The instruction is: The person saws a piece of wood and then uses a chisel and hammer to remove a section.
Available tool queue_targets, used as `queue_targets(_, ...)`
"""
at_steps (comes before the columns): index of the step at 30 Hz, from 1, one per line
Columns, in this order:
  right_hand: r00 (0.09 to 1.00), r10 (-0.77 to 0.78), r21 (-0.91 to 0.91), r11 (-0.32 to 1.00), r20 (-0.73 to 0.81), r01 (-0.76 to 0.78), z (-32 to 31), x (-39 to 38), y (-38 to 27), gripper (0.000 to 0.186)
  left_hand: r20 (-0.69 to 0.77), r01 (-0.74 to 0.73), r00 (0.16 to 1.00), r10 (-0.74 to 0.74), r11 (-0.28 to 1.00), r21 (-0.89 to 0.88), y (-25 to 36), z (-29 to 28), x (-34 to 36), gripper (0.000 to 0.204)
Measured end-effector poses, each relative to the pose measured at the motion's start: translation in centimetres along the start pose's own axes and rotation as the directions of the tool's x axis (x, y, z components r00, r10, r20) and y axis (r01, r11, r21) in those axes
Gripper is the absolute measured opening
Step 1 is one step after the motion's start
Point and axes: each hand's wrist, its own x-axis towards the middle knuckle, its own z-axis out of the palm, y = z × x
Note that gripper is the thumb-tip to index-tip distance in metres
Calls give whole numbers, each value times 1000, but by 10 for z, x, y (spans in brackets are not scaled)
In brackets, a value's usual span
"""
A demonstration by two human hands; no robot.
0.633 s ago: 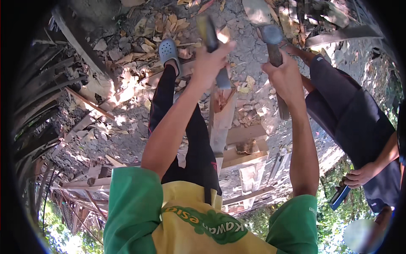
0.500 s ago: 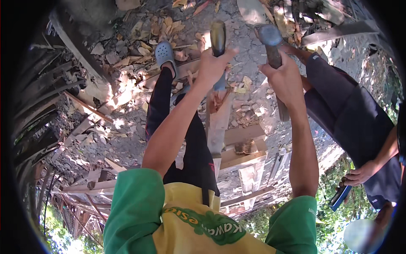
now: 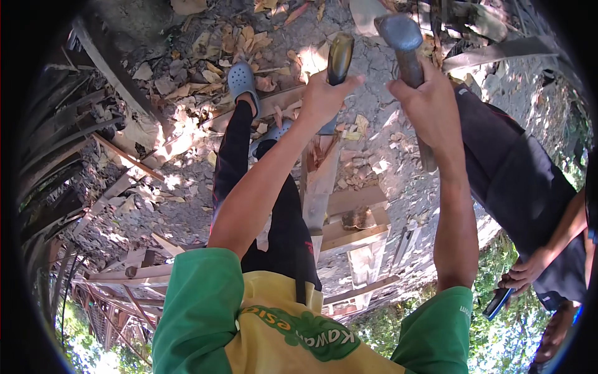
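My left hand (image 3: 324,100) is closed around a chisel-like tool with a glossy dark amber handle (image 3: 341,57). Below the fist, part of its blue-grey blade (image 3: 330,126) shows near the splintered end of a wooden beam (image 3: 319,187); whether they touch is hidden. A hammer (image 3: 400,32) with a worn metal head is gripped in my right hand (image 3: 430,109), its head up and to the right of the amber handle. The hammer's wooden shaft sticks out below my fist.
At the right stands another person in dark clothes (image 3: 511,168), holding a phone-like device (image 3: 498,303). Timber pieces (image 3: 355,237) lie by the beam. Dry leaves (image 3: 205,47) litter the cracked ground around my clog (image 3: 242,81). Old planks (image 3: 112,68) lie at the left.
My right hand has shifted up and right with the hammer. The left hand and its tool have moved slightly right, with the handle leaning more. The other person's hand and device have shifted a little.
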Motion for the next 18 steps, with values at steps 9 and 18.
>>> queue_targets(9, 1000, 1, 26, 1000, -15, -1, -29, 19, -34, 21, 22, -53, 998, 53, 998, -17, 2, 3, -1, 43)
queue_targets(18, 883, -159, 64, 976, -442, 208, -68, 30, -96, 15, 45, -58, 998, 50, 980, 188, 10, 19, -10, 38)
